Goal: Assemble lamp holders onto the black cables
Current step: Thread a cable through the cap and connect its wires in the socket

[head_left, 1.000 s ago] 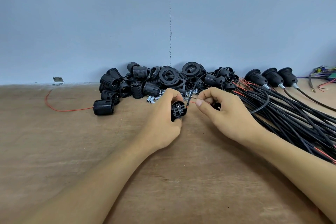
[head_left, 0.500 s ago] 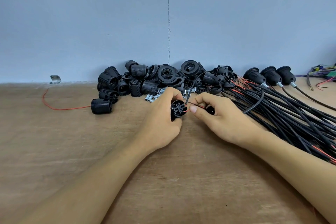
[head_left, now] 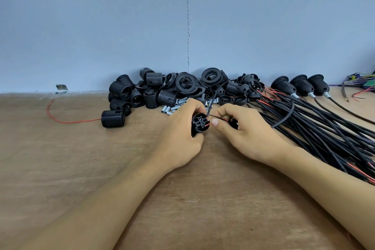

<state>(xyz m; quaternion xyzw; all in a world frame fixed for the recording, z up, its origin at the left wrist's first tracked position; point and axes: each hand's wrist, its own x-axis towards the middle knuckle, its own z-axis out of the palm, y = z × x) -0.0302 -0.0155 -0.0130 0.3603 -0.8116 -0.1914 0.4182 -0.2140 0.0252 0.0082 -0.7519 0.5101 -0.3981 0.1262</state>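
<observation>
The left hand [head_left: 178,136] wraps its fingers around a black round plastic lamp holder [head_left: 199,125] and grips it tight, just above the brown wooden table [head_left: 81,168], near the middle of the view. The open end of the holder faces 3 o'clock. The right hand [head_left: 249,134] sits just beside it on that side and pinches two thin wires, one red and one black [head_left: 218,118], between thumb and finger. The wire tips touch the slots in the holder. A big bunch of long black cables [head_left: 324,134] lies on the table at 3 o'clock from the hands. A pile of loose black lamp holder parts [head_left: 182,87] sits at 12 o'clock, against the blue wall [head_left: 101,26], with small shiny metal tubes [head_left: 172,107] in front of it. Three black lamp holders already on cables [head_left: 300,87] lie at 2 o'clock. A loose red wire [head_left: 60,117] curls at 9 o'clock.
</observation>
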